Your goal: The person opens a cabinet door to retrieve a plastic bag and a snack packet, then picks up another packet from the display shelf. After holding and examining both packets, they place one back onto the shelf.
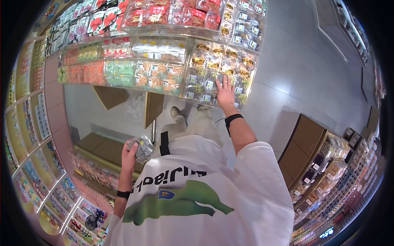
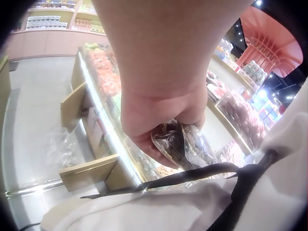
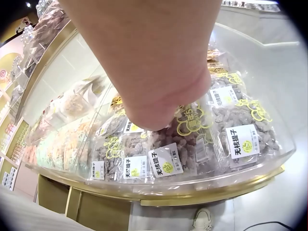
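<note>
My left hand (image 1: 129, 154) grips a clear bag of dark dried fruit (image 1: 145, 149) beside my waist. In the left wrist view the fingers wrap behind that bag (image 2: 185, 147), and dark pieces show through the plastic. Out in front, my right hand (image 1: 225, 94) lies with fingers extended over clear bags of raisins (image 1: 198, 85) at the front of the display. Seen from the right wrist, the hand's heel hangs over raisin bags (image 3: 245, 139) with white labels and yellow print; its fingers are hidden there.
A clear bin wall (image 3: 216, 179) with a gold edge (image 3: 216, 198) bounds the raisins. Left of them lie orange-coloured packs (image 1: 155, 76) and green packs (image 1: 119, 74). Wooden flaps (image 1: 152, 108) jut below the counter. Another stocked shelf (image 1: 301, 151) stands to the right.
</note>
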Action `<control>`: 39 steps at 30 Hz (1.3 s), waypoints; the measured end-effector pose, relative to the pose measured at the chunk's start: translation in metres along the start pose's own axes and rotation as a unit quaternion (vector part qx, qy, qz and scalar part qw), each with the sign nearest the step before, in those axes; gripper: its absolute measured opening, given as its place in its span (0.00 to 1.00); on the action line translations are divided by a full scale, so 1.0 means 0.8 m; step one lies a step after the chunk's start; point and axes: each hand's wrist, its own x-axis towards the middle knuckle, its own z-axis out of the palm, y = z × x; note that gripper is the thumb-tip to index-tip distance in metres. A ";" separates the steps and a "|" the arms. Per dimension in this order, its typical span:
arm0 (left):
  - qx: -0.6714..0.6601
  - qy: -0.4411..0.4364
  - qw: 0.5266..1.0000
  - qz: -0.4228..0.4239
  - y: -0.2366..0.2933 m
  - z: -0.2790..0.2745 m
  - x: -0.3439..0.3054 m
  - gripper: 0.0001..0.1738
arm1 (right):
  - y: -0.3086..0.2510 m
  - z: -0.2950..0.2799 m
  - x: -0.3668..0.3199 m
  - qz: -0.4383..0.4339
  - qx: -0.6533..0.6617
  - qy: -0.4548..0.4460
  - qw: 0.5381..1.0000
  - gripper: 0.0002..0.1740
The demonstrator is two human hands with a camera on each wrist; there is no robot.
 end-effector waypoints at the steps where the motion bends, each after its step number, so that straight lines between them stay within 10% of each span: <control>1: -0.009 0.000 1.000 -0.005 0.002 0.001 0.000 0.15 | 0.001 -0.001 0.000 -0.004 0.010 0.008 1.000 0.36; 29: 0.003 -0.005 1.000 0.012 0.012 0.011 0.007 0.15 | 0.023 -0.011 -0.073 -0.057 0.152 0.249 0.955 0.23; 32: 0.040 -0.011 0.999 0.021 0.024 0.025 0.013 0.16 | -0.005 -0.030 -0.101 -0.094 0.291 0.178 0.935 0.18; 34: 0.053 -0.035 0.998 0.025 0.032 0.035 0.024 0.16 | -0.038 -0.058 -0.125 -0.055 0.499 -0.102 0.859 0.16; 39: 0.073 -0.090 0.992 0.041 0.055 0.083 0.050 0.17 | -0.099 -0.102 -0.164 -0.161 0.601 -0.251 0.741 0.23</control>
